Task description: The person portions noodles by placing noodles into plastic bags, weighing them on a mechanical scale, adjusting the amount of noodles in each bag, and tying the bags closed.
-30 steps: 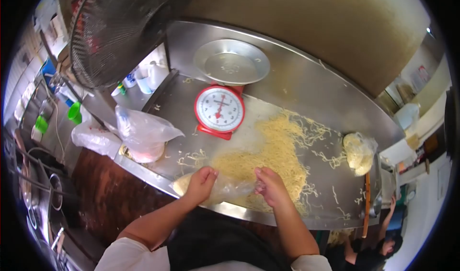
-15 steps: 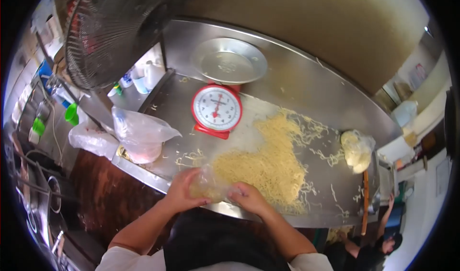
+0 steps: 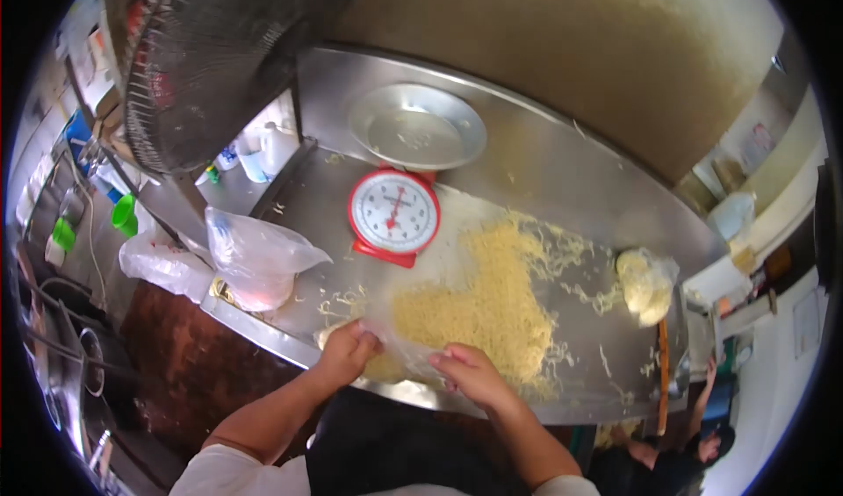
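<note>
At the near edge of the steel table, a clear plastic bag [image 3: 399,348] is stretched between my two hands, with something yellowish in its lower part. My left hand [image 3: 348,354] pinches the bag's left side. On the other side, my right hand [image 3: 474,373] grips it with thumb and fingers. Just beyond the bag spreads a heap of yellow noodles [image 3: 483,303], loose strands scattered round it. A red dial scale [image 3: 394,215] stands behind the left part of the heap, and its round metal pan [image 3: 417,127] shows above the dial.
To the left, a filled plastic bag [image 3: 259,255] sits on the steel table [image 3: 299,176] under a large fan [image 3: 211,66]. Farther right are a bag of pale lumps [image 3: 645,287] and a wooden stick [image 3: 663,377]. Another person [image 3: 676,456] is low at right.
The bag has gone from bunched to drawn out flat between my hands. My right hand has shifted right and turned its fingers toward the bag's upper edge. The view has tilted slightly.
</note>
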{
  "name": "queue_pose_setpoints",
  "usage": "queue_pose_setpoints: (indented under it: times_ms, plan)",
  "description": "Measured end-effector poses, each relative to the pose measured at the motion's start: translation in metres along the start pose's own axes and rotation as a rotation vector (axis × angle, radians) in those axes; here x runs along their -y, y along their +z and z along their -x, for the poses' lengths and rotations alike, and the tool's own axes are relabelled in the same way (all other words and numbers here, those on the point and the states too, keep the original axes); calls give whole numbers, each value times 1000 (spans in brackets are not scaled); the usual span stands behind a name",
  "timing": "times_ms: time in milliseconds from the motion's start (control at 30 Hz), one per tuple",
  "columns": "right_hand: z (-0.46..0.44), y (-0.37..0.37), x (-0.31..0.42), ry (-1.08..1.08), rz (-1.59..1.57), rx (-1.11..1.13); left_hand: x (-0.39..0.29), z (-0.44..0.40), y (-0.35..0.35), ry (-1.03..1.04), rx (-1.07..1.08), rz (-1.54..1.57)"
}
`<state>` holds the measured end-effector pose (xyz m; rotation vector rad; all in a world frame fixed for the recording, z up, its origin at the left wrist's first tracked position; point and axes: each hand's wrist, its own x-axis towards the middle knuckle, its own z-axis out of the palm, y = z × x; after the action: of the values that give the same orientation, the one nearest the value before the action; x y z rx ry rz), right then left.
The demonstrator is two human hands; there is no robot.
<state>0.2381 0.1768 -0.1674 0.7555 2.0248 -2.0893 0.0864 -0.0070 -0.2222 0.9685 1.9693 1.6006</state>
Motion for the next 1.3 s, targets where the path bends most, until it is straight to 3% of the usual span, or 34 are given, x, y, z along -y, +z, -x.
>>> queue_pose_setpoints:
  times_ms: [100, 200, 300, 333, 433, 533, 600, 667, 733, 767, 867, 933, 1000, 1033, 1100, 1200, 1233, 1267, 1300]
  plan:
    - [2, 0, 23, -13, -105, 29, -11, -6, 4, 7, -43, -34]
    - [5, -10, 26, -242, -136, -44, -37, -16, 7, 74, -53, -13]
    - [17, -13, 55, -563, 69, -77, -79, -29, 10, 118, -128, 63]
    - [18, -20, 52, -462, 245, 31, -97, -35, 11, 166, -167, 130]
    - [8, 4, 58, -510, 344, 37, -114, -46, 12, 252, -135, 221]
    - [-9, 5, 72, -432, -41, 127, -170, -50, -4, 369, -78, 235]
    - [-5, 23, 105, -648, -104, -45, -195, -57, -19, 420, -72, 196]
    - [-3, 18, 133, -649, -146, -244, -206, -73, -36, 670, -158, -29]
    - [-27, 11, 164, -774, 26, -437, -221, -72, -61, 760, -267, -237]
    - [-42, 5, 180, -791, -105, -402, -226, -72, -66, 811, -289, -322]
    - [-54, -1, 243, -753, -130, -320, -208, -40, -79, 695, -524, -300]
    - [-61, -1, 284, -769, -64, -265, -149, -9, -79, 514, -461, -201]
    - [-81, -16, 312, -836, 29, -225, -70, 24, -62, 113, -344, 31]
    - [-93, -26, 323, -862, 80, -193, -43, 42, -51, -178, -328, 412]
    - [-124, -43, 345, -976, 138, -212, 24, 82, -34, -435, -317, 395]
    - [-176, -71, 370, -1055, 233, -282, 29, 110, -23, -560, -241, 166]
    - [-199, -80, 373, -1043, 199, -271, 32, 114, -21, -535, -199, 123]
    - [-222, -83, 372, -1040, -28, -206, 44, 116, -14, -464, -224, 143]
    - [-235, -93, 369, -909, 31, -142, 37, 112, -16, -422, -195, 64]
